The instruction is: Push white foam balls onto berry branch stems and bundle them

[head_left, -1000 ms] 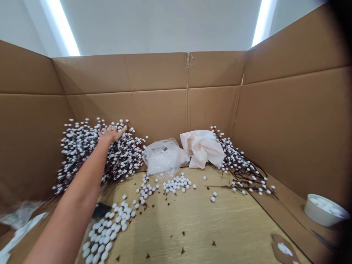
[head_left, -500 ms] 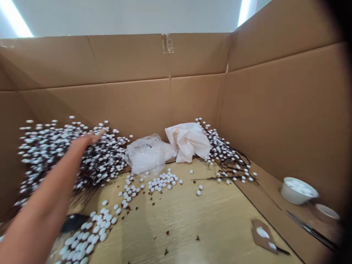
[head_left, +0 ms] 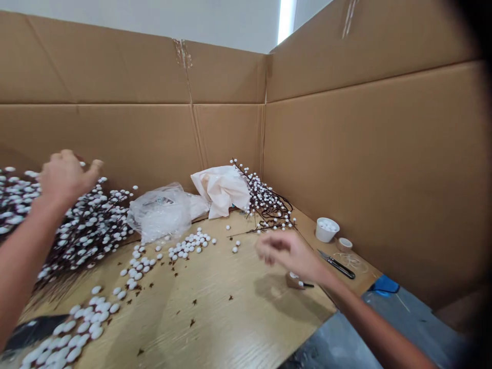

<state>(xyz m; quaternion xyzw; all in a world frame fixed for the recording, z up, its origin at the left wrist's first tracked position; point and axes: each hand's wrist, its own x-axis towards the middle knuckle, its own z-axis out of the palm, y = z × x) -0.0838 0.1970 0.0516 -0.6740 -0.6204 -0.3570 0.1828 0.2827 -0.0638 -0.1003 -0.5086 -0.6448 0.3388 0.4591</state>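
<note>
On the left, my left hand (head_left: 65, 177) is over the top of a large heap of dark stems with white berries (head_left: 88, 220). Its thumb stands apart from the fingers, which are partly hidden, and I see nothing held. My right hand (head_left: 288, 251) hovers above the right part of the table, slightly blurred, with loosely bent fingers and nothing visible in them. Just beyond it lies a single berry stem (head_left: 265, 226), in front of a smaller bunch of berry stems (head_left: 265, 197). Loose white berries (head_left: 192, 242) are scattered across the table.
Cardboard walls (head_left: 134, 133) enclose the table (head_left: 215, 307). At the back lie a clear plastic bag (head_left: 161, 212) and a crumpled white sheet (head_left: 221, 189). To the right are a white tub of berries (head_left: 327, 230), a tape roll (head_left: 345, 244) and dark-handled snips (head_left: 338, 265).
The view has turned right. My left hand has lifted a little above the heap of stems. My right hand and forearm have come into view over the table.
</note>
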